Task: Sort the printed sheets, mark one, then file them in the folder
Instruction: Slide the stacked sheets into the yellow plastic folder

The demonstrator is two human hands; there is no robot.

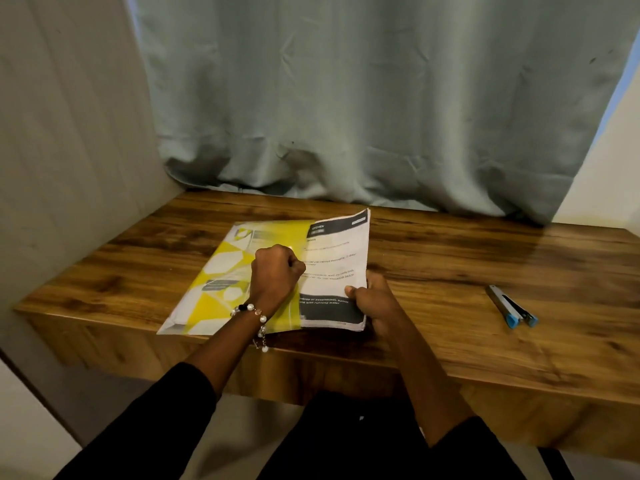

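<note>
Home room – wooden desk point(433, 271), grey-green curtain point(346, 98) behind.

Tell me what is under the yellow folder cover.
The printed sheets run under the translucent yellow folder cover, their left part showing faintly through it. How many sheets, and whatever lies beneath them, is hidden.

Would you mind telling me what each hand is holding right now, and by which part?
The right hand grips the stack of printed sheets at its near right corner. The left hand pinches the yellow folder cover at its right edge.
</note>
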